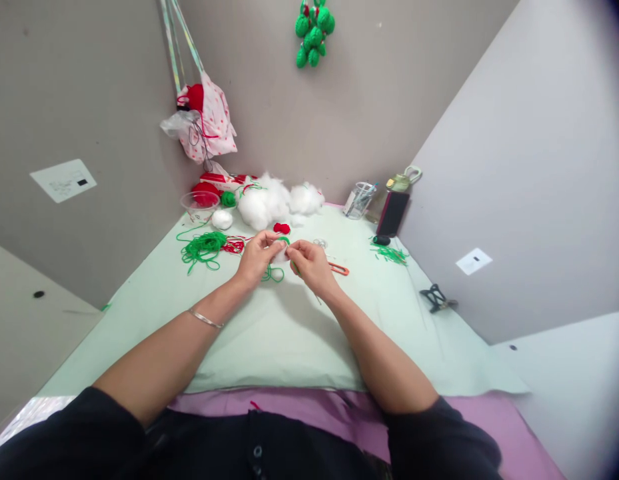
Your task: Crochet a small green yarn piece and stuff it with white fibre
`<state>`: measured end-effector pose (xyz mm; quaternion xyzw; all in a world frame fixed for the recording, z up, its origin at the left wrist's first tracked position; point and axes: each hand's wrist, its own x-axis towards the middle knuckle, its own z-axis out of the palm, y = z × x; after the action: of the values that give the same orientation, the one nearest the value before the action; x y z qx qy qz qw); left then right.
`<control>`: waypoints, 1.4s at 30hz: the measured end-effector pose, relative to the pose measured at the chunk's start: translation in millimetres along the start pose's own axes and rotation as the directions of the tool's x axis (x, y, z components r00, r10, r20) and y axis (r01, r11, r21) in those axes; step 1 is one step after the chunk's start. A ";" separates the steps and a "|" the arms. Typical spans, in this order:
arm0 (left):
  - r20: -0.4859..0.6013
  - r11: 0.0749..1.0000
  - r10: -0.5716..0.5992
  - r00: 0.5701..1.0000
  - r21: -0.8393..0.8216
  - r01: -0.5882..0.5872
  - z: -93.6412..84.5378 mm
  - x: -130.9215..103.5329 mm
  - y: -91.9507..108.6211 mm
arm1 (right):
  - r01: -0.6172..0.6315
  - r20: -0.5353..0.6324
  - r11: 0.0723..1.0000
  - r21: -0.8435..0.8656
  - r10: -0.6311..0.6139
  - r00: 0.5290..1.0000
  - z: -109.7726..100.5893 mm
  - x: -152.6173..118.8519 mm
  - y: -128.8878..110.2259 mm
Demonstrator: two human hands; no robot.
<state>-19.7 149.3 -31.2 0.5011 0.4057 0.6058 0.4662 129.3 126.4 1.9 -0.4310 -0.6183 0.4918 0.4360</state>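
Between both hands, mid-cloth: small white-green crochet piece [280, 248], pinched by left hand [256, 257] at fingertips; green yarn tail [273, 273] looping down just below left hand. Right hand [312, 265] closed on thin hook [295, 268], tip touching the piece; shaft mostly hidden by fingers. Silver bangle [205, 319] on left wrist. Pale green cloth [269, 333] under both forearms.

Left of left hand: green yarn tangle [204, 247], red yarn scrap [233, 246] just beside it. Beyond left hand: clear bowl [200, 204], white ball [222, 219], small green ball [228, 199], red piece [282, 228] just behind the hands. Further back: white stuffing heap [274, 200].

Just right of right hand: orange-handled tool [339, 269], type unclear. Right and beyond: green yarn clippings [389, 253], clear cup [359, 200], dark box [392, 213], bottle [403, 180] behind it. Far right, off the cloth edge: black clip [438, 298].

Well above, on wall: spotted bag [209, 123] hanging, green crochet bunch [314, 30] hanging.
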 end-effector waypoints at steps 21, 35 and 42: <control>-0.142 0.992 0.101 0.985 -0.065 -0.111 -2.5 3.7 0.3 | -0.301 0.566 0.923 0.240 0.119 0.816 -14.7 -8.0 -17.8; 0.036 0.983 -0.112 0.993 -0.139 0.116 1.8 -4.8 13.0 | 0.248 -0.068 0.958 -0.146 -0.260 0.963 -14.2 11.2 10.1; 0.061 0.969 -0.155 0.986 -0.184 0.164 4.6 -8.6 10.1 | 0.234 -0.123 0.948 -0.214 -0.263 0.957 -4.0 11.2 21.0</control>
<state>-16.2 138.7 -22.7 0.4343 0.3747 0.5902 0.5680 132.5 141.1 -16.9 -0.4263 -0.6790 0.3353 0.4948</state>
